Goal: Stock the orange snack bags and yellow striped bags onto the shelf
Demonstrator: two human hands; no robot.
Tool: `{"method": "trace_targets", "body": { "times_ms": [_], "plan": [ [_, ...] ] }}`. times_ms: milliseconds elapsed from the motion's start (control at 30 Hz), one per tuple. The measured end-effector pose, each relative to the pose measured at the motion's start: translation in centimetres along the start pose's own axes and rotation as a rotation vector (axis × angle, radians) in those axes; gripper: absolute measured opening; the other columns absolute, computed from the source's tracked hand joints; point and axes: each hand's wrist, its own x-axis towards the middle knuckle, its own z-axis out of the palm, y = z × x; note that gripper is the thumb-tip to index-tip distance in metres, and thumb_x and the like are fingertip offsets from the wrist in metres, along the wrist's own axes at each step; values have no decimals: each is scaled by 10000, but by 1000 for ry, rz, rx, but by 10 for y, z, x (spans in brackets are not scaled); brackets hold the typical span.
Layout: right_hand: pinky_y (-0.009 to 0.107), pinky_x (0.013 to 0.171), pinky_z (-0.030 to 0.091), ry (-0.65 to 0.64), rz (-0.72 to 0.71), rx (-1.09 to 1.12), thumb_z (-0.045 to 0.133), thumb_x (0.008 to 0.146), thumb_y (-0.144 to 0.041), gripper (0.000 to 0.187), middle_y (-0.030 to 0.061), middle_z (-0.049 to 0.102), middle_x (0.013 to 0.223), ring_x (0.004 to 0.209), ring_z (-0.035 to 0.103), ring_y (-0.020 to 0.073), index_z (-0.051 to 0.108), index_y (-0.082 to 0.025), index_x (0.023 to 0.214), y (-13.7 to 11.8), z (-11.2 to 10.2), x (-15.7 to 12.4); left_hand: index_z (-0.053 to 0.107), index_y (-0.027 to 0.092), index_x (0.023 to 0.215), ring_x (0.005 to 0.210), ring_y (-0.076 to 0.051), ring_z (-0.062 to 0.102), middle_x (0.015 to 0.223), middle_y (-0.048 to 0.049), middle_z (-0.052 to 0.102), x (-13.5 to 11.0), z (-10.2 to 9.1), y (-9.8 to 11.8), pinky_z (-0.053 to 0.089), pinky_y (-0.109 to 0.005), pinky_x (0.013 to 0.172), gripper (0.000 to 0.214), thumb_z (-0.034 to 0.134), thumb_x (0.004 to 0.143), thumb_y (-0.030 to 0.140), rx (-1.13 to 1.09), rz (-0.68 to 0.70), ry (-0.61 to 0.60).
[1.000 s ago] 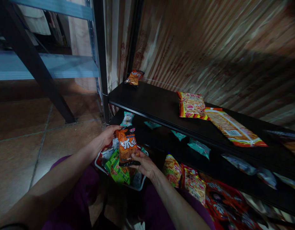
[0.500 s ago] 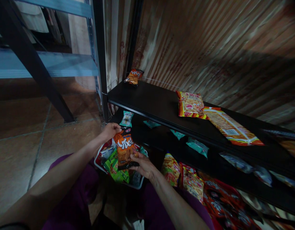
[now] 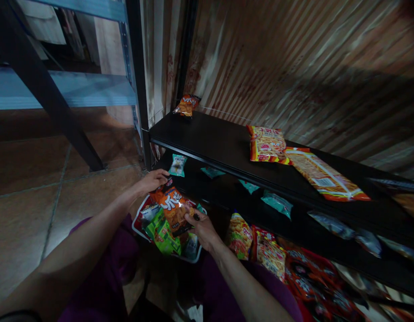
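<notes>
An orange snack packet (image 3: 171,209) with white lettering lies tilted over a white basket (image 3: 193,259) full of snack bags on the floor. My left hand (image 3: 153,180) pinches the packet's top corner. My right hand (image 3: 200,229) grips its lower edge with curled fingers. A green packet (image 3: 163,232) sits in the basket just under the orange one. Both forearms reach forward from the bottom of the view.
A low black shelf unit (image 3: 223,147) stands on the right. Its top board holds an orange packet (image 3: 185,105) at the far end and two larger bags (image 3: 267,144). Teal packets (image 3: 177,165) lie on the lower board; red and yellow bags (image 3: 270,257) lie below. Tiled floor spreads left.
The orange packet has gone from upright to tilted and lower, down onto the basket. Both hands have moved down with it and keep their grip.
</notes>
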Motion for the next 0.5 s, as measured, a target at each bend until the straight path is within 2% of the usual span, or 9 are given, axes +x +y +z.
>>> {"method": "trace_targets", "body": {
  "times_ms": [67,167,233,367,500],
  "plan": [
    [313,602,514,41,-25,-87,850,460,-413,526,29,726,823,745,669,217,703,-205,921,1,1,-1,677,170,852,612,-111,552,677,4,648,1,-1,-2,404,-217,591,198,668,658,210,-1,-16,-54],
    [317,598,508,51,-38,-87,843,463,-433,543,32,727,803,734,669,225,705,-202,934,-1,1,-1,677,151,702,553,-104,526,598,-1,620,4,2,-7,390,-214,548,120,690,652,259,-5,-41,-64],
    [296,593,500,57,-44,-60,848,464,-421,559,31,727,792,723,666,210,699,-200,955,-4,2,-1,647,150,636,514,-97,507,551,10,591,5,6,-9,382,-214,523,129,714,620,259,-83,-54,-5],
    [227,550,467,48,-58,-49,836,506,-423,522,30,720,789,708,646,166,700,-193,954,-9,2,-2,625,162,677,544,-93,534,599,24,613,6,13,-6,418,-215,557,214,765,525,215,-356,-12,148],
    [223,567,493,-46,-87,18,827,528,-441,500,44,719,894,723,645,149,695,-192,940,-14,2,-3,592,150,626,519,-86,513,559,23,592,7,14,2,412,-216,544,235,776,517,247,-357,34,261]
  ]
}}
